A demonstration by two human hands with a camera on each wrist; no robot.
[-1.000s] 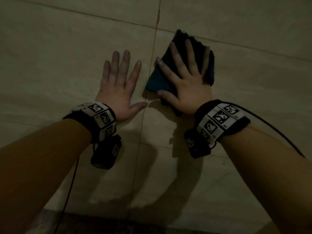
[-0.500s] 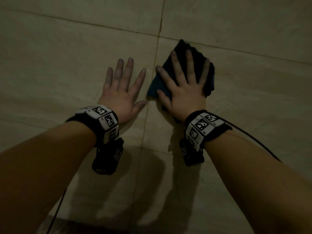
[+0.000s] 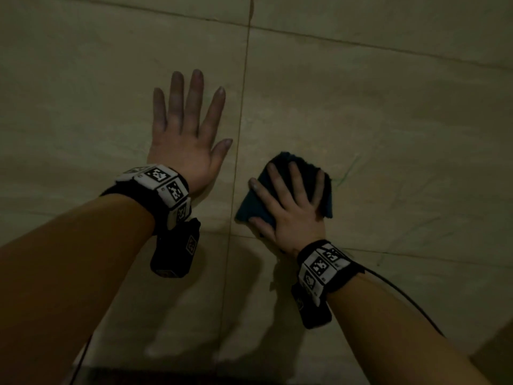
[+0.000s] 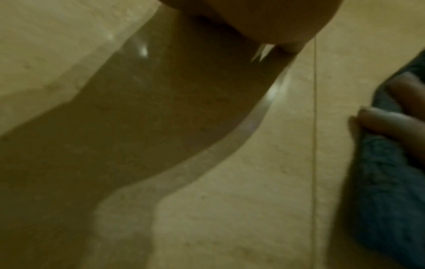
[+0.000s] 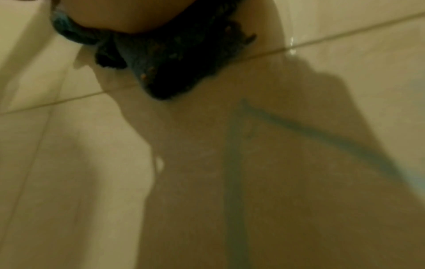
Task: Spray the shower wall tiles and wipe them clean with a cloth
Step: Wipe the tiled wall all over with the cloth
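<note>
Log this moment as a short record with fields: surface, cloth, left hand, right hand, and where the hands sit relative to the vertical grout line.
surface: beige glossy wall tiles
cloth: dark blue folded terry cloth, flat against the tile
left hand: left hand flat on the tile, fingers spread, holding nothing
right hand: right hand pressing the cloth to the wall with straight fingers
grout line: vertical grout line runs between the hands; cloth lies right of it
spray bottle: not in view

My right hand (image 3: 291, 209) hides most of the cloth (image 3: 256, 207); my right wrist view shows it blurred.
</note>
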